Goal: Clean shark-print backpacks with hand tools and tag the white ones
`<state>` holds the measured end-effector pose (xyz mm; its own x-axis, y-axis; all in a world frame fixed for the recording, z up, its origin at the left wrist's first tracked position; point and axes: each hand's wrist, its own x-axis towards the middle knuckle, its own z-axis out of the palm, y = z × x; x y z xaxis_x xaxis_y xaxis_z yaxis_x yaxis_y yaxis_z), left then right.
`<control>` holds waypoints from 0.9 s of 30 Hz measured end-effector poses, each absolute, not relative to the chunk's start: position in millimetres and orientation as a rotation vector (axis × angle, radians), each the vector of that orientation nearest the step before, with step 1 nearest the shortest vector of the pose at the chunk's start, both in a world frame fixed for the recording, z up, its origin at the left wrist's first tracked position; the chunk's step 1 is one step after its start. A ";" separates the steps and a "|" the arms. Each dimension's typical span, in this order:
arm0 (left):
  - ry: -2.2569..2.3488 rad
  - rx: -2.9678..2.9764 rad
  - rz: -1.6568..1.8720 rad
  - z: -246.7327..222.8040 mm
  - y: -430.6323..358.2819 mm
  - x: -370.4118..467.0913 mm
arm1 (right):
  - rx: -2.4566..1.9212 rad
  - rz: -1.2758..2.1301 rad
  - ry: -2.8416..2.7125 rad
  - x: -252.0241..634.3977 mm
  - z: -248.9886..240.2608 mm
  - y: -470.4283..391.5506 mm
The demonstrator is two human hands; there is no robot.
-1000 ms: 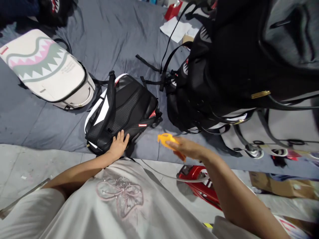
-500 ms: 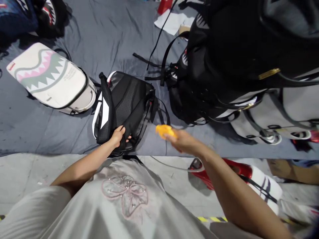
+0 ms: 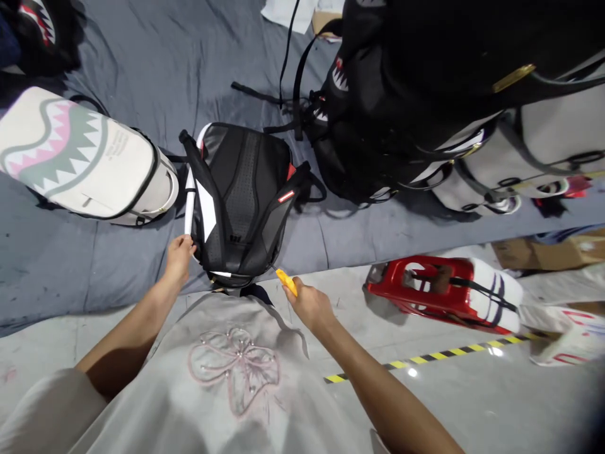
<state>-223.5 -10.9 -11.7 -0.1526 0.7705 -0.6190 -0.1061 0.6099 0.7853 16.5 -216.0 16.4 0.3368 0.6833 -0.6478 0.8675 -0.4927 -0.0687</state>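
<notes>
A black backpack (image 3: pixel 246 176) with white side panels lies on the grey cloth, its padded back and shoulder straps facing up. At its lower left, my left hand (image 3: pixel 179 255) pinches the white edge. Between the fingers of my right hand (image 3: pixel 309 302) is a small yellow-handled tool (image 3: pixel 286 282). Its thin dark tip meets or comes very near the backpack's lower right corner; contact is hard to make out. To the left lies a cream backpack (image 3: pixel 118 157) with a pink and green shark-mouth print.
Black bags (image 3: pixel 401 113) are piled at the right, with loose straps reaching left. Grey bags (image 3: pixel 562 142) lie beyond them. On the floor stand a red and white stool-like object (image 3: pixel 439 287) and a cardboard box (image 3: pixel 543 255). Striped tape (image 3: pixel 435 356) crosses the floor.
My left hand has shifted from the strap to the backpack's left edge. My right hand has brought the yellow tool down and left to the bag. The right strap now lies spread outward.
</notes>
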 end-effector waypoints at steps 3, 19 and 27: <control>1.554 0.494 0.778 -12.3 2.2 -228.9 | 2.338 -0.833 1.409 -0.4 -2.3 -216.9; 1.277 0.076 0.525 -14.4 16.7 -216.2 | 2.367 -0.795 1.521 -14.4 -34.0 -215.2; 1.067 -0.019 0.438 -17.0 1.6 -201.9 | 2.331 -0.821 1.515 -1.1 -34.7 -207.8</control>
<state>-201.9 1.6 -17.0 0.4051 0.3383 -0.8494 -0.3560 0.9141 0.1943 -1.1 -207.8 -34.7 0.3038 0.7601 -0.5744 0.8963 -0.4324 -0.0981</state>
